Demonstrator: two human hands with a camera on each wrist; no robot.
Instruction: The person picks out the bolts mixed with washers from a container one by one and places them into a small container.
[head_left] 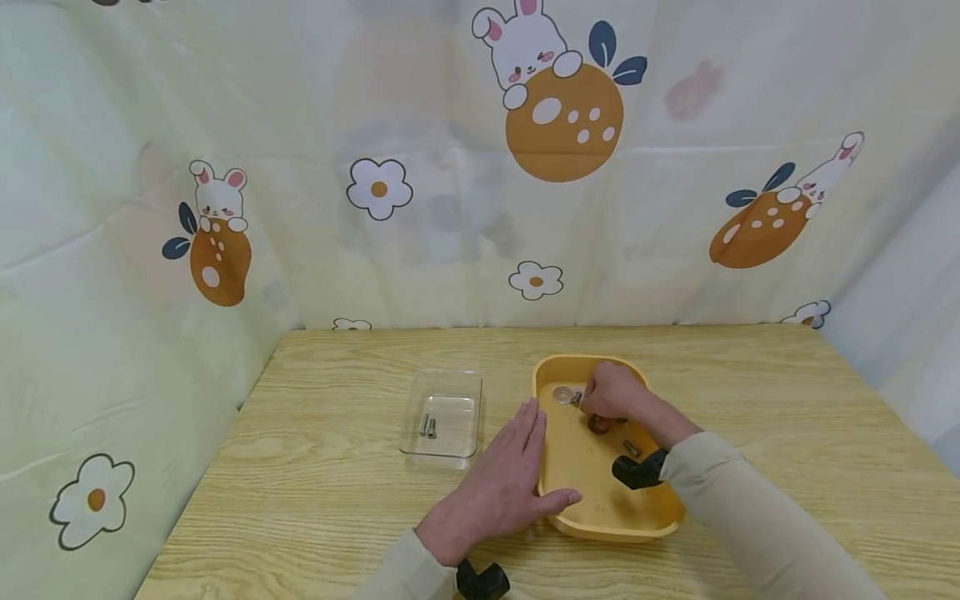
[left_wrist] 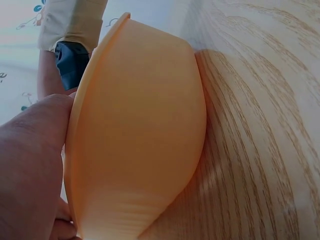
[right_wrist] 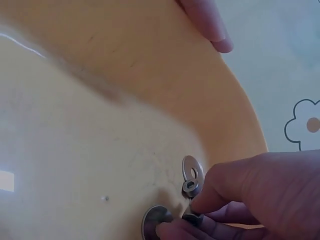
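My right hand (head_left: 611, 392) reaches into the far part of the yellow tray (head_left: 581, 492). Its curled thumb and fingers pinch a socket head screw (right_wrist: 191, 187), partly hidden by the fingertips. Beside that screw lies a flat washer (right_wrist: 190, 166), and a second washer (right_wrist: 154, 221) is by the lower fingers. Another short screw (head_left: 632, 449) rests on the tray floor nearer to me. My left hand (head_left: 498, 479) rests on the tray's left rim, fingers straight, with the thumb stretched over the near part of the tray.
Left of the tray stands a clear plastic box (head_left: 457, 412) holding two metal screws (head_left: 428, 427). Both stand on a wood-grain table (head_left: 322, 492). A patterned curtain (head_left: 442, 242) hangs behind the table's far edge.
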